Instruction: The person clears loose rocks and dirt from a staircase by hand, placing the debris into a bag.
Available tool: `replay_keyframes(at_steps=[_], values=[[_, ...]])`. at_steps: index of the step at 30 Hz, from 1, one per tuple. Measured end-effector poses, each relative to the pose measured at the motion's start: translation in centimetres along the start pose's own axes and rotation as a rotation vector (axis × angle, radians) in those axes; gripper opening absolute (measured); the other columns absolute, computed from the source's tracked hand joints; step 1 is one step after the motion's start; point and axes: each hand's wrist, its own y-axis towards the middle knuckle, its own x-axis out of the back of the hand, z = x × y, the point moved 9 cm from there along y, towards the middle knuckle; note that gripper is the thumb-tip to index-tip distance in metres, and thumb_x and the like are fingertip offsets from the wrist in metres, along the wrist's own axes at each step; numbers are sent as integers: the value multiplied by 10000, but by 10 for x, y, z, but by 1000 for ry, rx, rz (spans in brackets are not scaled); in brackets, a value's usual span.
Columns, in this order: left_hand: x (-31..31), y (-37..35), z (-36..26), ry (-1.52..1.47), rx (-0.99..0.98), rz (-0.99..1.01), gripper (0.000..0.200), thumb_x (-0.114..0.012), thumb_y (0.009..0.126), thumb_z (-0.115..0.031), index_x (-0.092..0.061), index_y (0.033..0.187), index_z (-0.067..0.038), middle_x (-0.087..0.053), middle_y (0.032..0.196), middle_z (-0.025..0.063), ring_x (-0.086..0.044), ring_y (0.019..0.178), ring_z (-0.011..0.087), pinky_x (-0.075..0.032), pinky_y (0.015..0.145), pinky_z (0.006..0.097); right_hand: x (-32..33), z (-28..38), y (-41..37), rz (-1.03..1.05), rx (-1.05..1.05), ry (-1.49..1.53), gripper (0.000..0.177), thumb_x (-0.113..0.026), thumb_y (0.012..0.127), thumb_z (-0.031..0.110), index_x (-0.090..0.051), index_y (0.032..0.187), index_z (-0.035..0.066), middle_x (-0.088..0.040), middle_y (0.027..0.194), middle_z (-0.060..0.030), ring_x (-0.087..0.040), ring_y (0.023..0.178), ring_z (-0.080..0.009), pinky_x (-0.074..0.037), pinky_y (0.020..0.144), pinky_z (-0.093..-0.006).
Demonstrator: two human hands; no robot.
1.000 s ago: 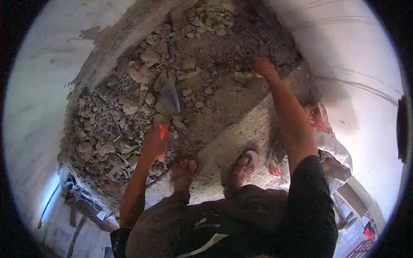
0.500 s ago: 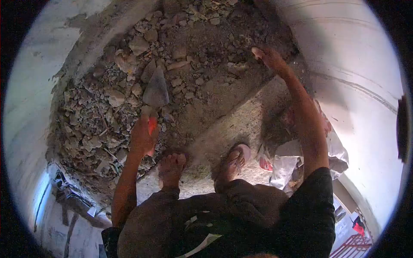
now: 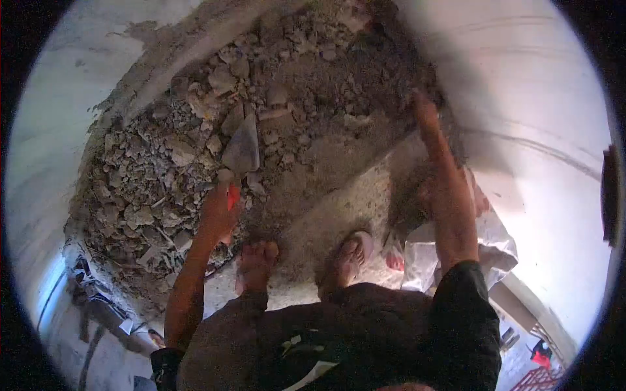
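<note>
My left hand (image 3: 218,212) is wrapped round the red handle of a trowel (image 3: 241,148). The trowel's pointed metal blade lies over the rubble (image 3: 182,153), tip directed away from me. My right hand (image 3: 425,111) is stretched out over the darker dirt near the right wall. Motion and shadow smear its fingers, so whether it holds anything does not show.
White walls (image 3: 528,85) enclose the rubble on both sides. My feet (image 3: 257,257) stand on a pale ledge (image 3: 313,228); the right one wears a sandal (image 3: 363,244). A whitish sack (image 3: 417,254) sits by the right wall, partly behind my forearm.
My right hand has moved to the right and slightly closer to me. The view has shifted a little; my left hand keeps its hold on the trowel, which stays on the rubble.
</note>
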Motion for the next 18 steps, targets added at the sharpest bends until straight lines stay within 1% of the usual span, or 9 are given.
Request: replay_keyframes(at_steps=[2,4,5,7,10,11,15,17,18], values=[[-9,-1,7,-3,91,57,567,-626,866,-259,-371,1293,13,-537,1073,251,-554,976,413,-452,837,484,-14,-3,-14,-19,272,-53,647,-441,914,589,-667,942,-17,-645,825,-119,-585,766,-286,-450,768,-423],[-9,3,16,15,169,94,562,-625,866,-263,-378,1287,15,-544,1063,249,-557,976,408,-454,839,477,-7,15,-26,-257,520,-26,663,-440,915,588,-660,937,-37,-646,815,-127,-586,760,-292,-450,757,-420],[-6,2,12,13,112,57,567,-627,864,-269,-379,1287,17,-545,1074,248,-558,986,402,-455,843,471,0,31,-34,-348,607,-18,668,-439,916,588,-657,935,-43,-647,812,-130,-586,758,-294,-450,753,-419],[-10,3,12,24,44,46,572,-629,863,-274,-380,1287,19,-545,1085,247,-558,995,395,-457,847,465,-1,22,-49,-31,-57,-192,566,-442,944,466,-596,1061,-66,-623,999,-235,-585,974,-374,-436,865,-429],[-8,8,18,82,22,15,581,-657,840,-274,-404,1264,32,-550,1086,234,-559,1002,390,-455,854,464,4,-31,-33,-149,-164,-69,484,-476,919,426,-630,1030,-20,-635,935,-215,-607,908,-366,-463,828,-433],[-9,12,11,73,18,67,562,-657,842,-278,-419,1251,27,-551,1088,226,-559,1001,387,-460,846,463,29,-45,-18,-389,216,-477,464,-506,893,430,-650,1012,6,-646,911,-207,-615,860,-353,-472,805,-436],[3,-1,28,-69,119,190,606,-620,876,-320,-383,1345,-18,-553,1117,225,-567,988,345,-488,782,463,36,-91,-18,-393,-82,-196,485,-502,901,439,-615,1046,-10,-622,966,-215,-597,899,-360,-458,821,-446],[8,-16,37,38,195,208,649,-603,888,-338,-341,1397,-33,-553,1132,227,-579,965,329,-495,760,460,37,-90,-25,-400,-183,-76,496,-500,905,443,-598,1063,-18,-610,994,-219,-587,919,-363,-450,828,-450],[10,-31,40,-112,285,265,634,-598,891,-350,-359,1379,-25,-573,1085,214,-589,919,318,-493,748,457,33,-88,-30,-392,-213,-29,503,-499,907,445,-589,1071,-22,-604,1008,-221,-582,929,-365,-447,832,-452]])
